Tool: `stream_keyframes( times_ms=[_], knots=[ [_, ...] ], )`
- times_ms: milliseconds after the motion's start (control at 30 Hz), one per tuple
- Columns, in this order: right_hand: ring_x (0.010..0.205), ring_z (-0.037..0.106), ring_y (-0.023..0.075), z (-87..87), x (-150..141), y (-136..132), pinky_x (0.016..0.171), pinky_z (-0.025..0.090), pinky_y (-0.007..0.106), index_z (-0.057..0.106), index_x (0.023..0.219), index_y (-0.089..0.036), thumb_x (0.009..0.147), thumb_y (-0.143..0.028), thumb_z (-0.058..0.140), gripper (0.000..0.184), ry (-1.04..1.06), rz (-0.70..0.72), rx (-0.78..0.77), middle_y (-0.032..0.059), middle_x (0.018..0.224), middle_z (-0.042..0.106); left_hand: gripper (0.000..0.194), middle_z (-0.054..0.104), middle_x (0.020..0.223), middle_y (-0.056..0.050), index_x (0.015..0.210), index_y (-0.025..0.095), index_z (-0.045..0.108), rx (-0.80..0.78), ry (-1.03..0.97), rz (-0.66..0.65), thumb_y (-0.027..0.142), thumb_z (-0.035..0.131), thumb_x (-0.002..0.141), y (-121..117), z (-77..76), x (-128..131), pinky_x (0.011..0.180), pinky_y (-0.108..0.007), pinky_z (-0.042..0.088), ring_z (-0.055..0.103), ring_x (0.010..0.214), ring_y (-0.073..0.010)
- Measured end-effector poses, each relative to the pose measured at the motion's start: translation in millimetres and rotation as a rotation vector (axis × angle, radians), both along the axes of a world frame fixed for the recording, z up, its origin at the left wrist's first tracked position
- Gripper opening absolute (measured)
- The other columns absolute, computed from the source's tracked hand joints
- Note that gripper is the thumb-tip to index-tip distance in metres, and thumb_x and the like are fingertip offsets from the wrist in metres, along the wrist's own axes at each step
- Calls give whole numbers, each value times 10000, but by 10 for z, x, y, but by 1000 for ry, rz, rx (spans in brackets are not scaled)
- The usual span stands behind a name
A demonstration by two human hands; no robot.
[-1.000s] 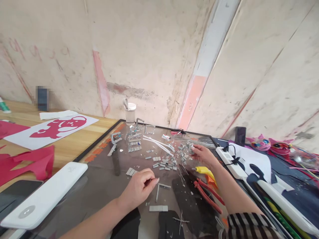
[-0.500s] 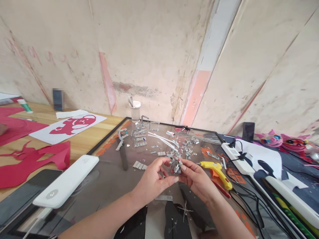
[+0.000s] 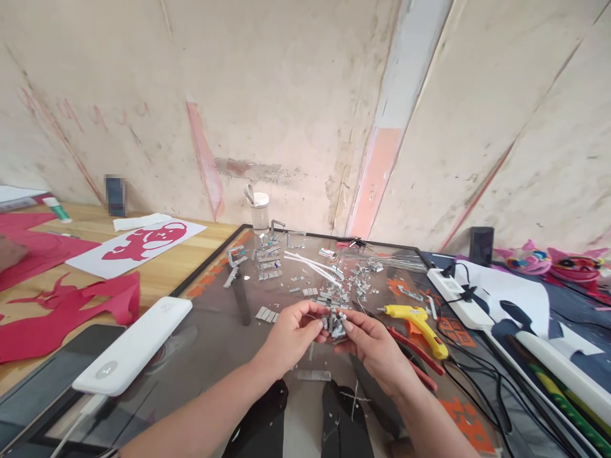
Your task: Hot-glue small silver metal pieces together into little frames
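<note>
Between my two hands, above the near middle of the glass tabletop, is a small silver-grey piece built of folded bits [image 3: 337, 324]. My left hand [image 3: 293, 334] pinches its left side with thumb and forefinger. On the other side, the thumb and fingers of my right hand [image 3: 375, 340] are closed on it. Fingers cover part of the piece. Just beyond lie scattered silver-grey scraps [image 3: 363, 280] and white strips [image 3: 312, 267]. A flat grey strip [image 3: 314, 375] lies nearer to me. Red-handled pliers [image 3: 417, 359] rest beside my right hand.
A yellow glue gun [image 3: 420, 324] and a white power strip [image 3: 458, 302] with black cables are on the right. To the left lie a white power bank [image 3: 133, 346], red cut paper [image 3: 71, 312] and a white sheet with a red bear [image 3: 143, 245]. A lidded jar [image 3: 260, 213] stands behind.
My left thumb has moved up onto the silver-grey piece, which now sits turned differently in my fingers. More of the red pliers' handles shows. The view has shifted slightly.
</note>
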State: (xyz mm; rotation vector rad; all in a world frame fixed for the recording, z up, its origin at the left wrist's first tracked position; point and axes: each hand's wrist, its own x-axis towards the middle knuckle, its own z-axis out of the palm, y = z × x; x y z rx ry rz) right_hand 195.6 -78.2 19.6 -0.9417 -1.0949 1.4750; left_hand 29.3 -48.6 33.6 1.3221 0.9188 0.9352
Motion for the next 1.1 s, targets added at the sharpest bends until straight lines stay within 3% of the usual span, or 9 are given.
stream_keyframes(
  times_ms=[200, 467, 667, 767, 933, 1100],
  knots=[
    [838, 623, 202, 3, 16, -1, 735, 505, 319, 654, 1058, -195, 689, -288, 729, 388, -160, -48, 79, 47, 936, 694, 183, 639, 766, -31, 840, 133, 628, -79, -91, -9, 265, 638, 713, 20, 13, 55, 671, -265, 506, 593, 686, -135],
    [867, 623, 217, -107, 62, 83, 796, 501, 353, 662, 1061, -219, 658, -153, 663, 409, -487, -228, 225, 48, 983, 691, 315, 658, 794, -58, 790, 119, 637, -224, -201, -55, 363, 760, 633, 129, -119, 167, 759, -298, 495, 603, 728, -144],
    [819, 641, 211, -96, 202, 217, 736, 524, 350, 670, 1052, -210, 637, -233, 717, 418, -254, -184, 76, 28, 923, 718, 275, 647, 719, -40, 684, 122, 632, -236, -141, -22, 364, 751, 633, 392, -117, 322, 683, -268, 505, 589, 669, -131],
    [803, 638, 195, -59, 269, 306, 725, 530, 344, 673, 1012, -200, 607, -274, 748, 418, -146, -228, 25, 24, 924, 715, 246, 622, 683, -21, 693, 122, 612, -297, -181, 13, 307, 760, 630, 515, -97, 407, 641, -236, 498, 571, 629, -105],
    [718, 631, 178, -35, 304, 470, 638, 512, 294, 680, 951, -186, 577, -245, 755, 386, -238, -363, 63, 19, 815, 711, 351, 641, 735, -27, 821, 138, 571, -290, -223, -114, 335, 784, 622, 673, -78, 545, 590, -222, 490, 606, 634, -110],
    [551, 577, 115, -31, 384, 617, 476, 440, 216, 699, 934, -179, 553, -258, 777, 397, -205, -350, 27, -5, 717, 700, 379, 633, 659, -9, 790, 132, 534, -381, -208, -148, 195, 827, 557, 889, -70, 603, 537, -183, 480, 587, 528, -75]
  ],
)
